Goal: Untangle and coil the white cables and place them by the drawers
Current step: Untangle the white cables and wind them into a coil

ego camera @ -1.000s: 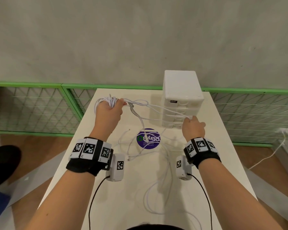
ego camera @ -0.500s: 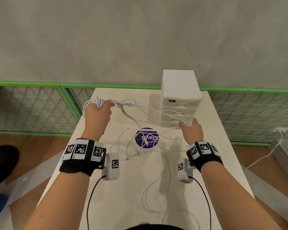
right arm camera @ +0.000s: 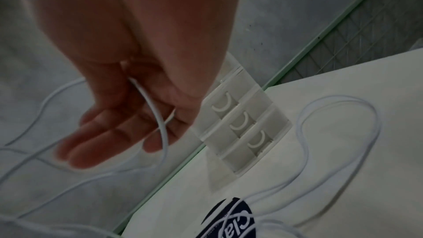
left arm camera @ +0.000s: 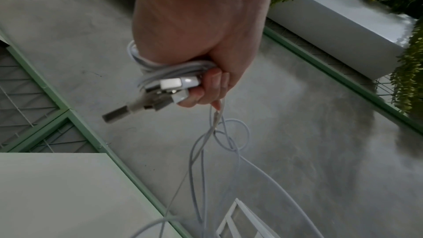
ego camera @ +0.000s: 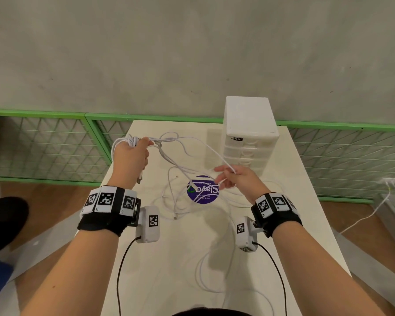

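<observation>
The coiling is partway done, and the tangle is not yet out. The left hand (ego camera: 130,156) is clenched round a bundle of wound white cable (left arm camera: 169,71), held up in the air to the left of the drawers (ego camera: 249,137), with several plug ends (left arm camera: 160,95) poking out of the fist. From that fist a few loose strands (ego camera: 180,142) run across towards the drawers and cross one another in a small knot of loops just beside the hand.

The right hand (ego camera: 235,179) is up in front of the drawers, its fingers mostly straight, with one strand pinched at the thumb and draped over the palm. The rest of the white cables (ego camera: 176,201) sprawl on the desk (ego camera: 169,270) before the drawers, over a purple round sticker (ego camera: 203,190) and back towards the person.

I'd judge the next move needs the right hand to feed its strand through or out of those crossed loops, keeping it slack, so the left can wind on more length. Pulling hard now would likely tighten the crossing. Nothing yet lies coiled by the drawers.
</observation>
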